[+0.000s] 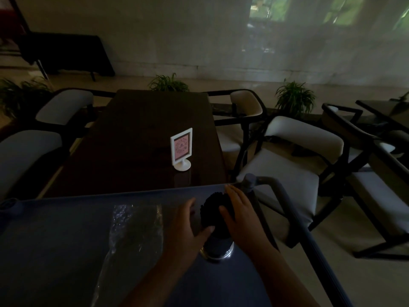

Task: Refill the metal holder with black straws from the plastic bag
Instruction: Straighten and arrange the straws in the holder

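While the room lay dim, both hands met low and right of centre in the frame, around the bundle of black straws point(215, 209) standing in the metal holder point(218, 249). Its shiny base rim caught light on the grey cart top point(66, 229). The left hand point(188, 227) cupped the bundle from the left, thumb pressed against the straws just above the holder, fingers spread rather than closed. The right hand point(240, 216) lay against the right side, fingers curved over the top of the straws, thumb on their front; whether it truly gripped them I could not tell. The straws filled the holder and stood well above its rim.

Left of the hands, the clear plastic bag point(132, 235) lay flat on the cart, crinkled, with dark contents showing through. A cart handle point(285, 196) ran down the right side.

Beyond the cart, in mid-frame, a dark table point(137, 134) carried a white sign stand point(182, 149). Cushioned chairs point(294, 156) flanked it, and plants point(295, 97) stood near the far wall.
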Motion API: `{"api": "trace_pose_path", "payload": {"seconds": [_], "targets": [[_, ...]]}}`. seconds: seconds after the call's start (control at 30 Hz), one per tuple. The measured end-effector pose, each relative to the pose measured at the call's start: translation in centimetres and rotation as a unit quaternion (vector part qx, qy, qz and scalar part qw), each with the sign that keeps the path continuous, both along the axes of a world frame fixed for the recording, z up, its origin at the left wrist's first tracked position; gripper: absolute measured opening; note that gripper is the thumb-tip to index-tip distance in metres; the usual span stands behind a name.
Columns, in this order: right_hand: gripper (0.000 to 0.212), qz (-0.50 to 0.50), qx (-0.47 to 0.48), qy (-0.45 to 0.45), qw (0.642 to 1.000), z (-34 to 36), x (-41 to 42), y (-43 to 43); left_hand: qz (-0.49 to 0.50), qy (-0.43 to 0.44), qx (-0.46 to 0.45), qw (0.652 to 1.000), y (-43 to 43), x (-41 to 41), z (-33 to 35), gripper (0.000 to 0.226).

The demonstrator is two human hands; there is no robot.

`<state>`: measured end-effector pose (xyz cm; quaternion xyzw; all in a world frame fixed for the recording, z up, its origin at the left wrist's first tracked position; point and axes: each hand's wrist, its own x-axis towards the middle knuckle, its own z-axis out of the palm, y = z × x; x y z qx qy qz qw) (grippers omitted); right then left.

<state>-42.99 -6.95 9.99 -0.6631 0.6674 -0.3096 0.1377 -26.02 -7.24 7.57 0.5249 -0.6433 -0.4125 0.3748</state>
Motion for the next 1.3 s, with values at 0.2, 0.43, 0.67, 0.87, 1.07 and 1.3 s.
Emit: {"api": "trace_pose_path", "payload": {"seconds": [0.2,0.43,0.67,0.87,1.07,1.3], "targets": [[0.079,-0.048,-0.017,-0.344,0.938,-0.9,-0.4,1.9,-0.106,0.058,0.136,0.983,-1.9,-0.8,-0.2,0.086],[0.108,-0.001,0.083,-0.336,0.938,-5.2,-0.7,4.3,-0.137,0.034,0.131,0.981,-3.7,-1.0,0.2,0.064],[0.089,-0.029,0.067,-0.303,0.950,-5.6,-0.2,3.7,-0.050,0.111,0.140,0.983,-3.4,-2.7,-0.5,0.024],[0.077,-0.041,0.065,-0.299,0.951,-5.5,0.0,3.6,-0.029,0.098,0.138,0.985,-3.5,-3.2,-0.2,0.023],[0.099,-0.038,0.077,-0.313,0.946,-5.1,0.3,3.9,-0.012,0.158,0.154,0.975,-3.3,-2.9,1.5,0.026],[0.129,-0.109,0.011,-0.273,0.956,-1.4,0.4,5.5,-0.039,0.201,0.093,0.974,-2.9,-1.5,9.1,0.032]]}}
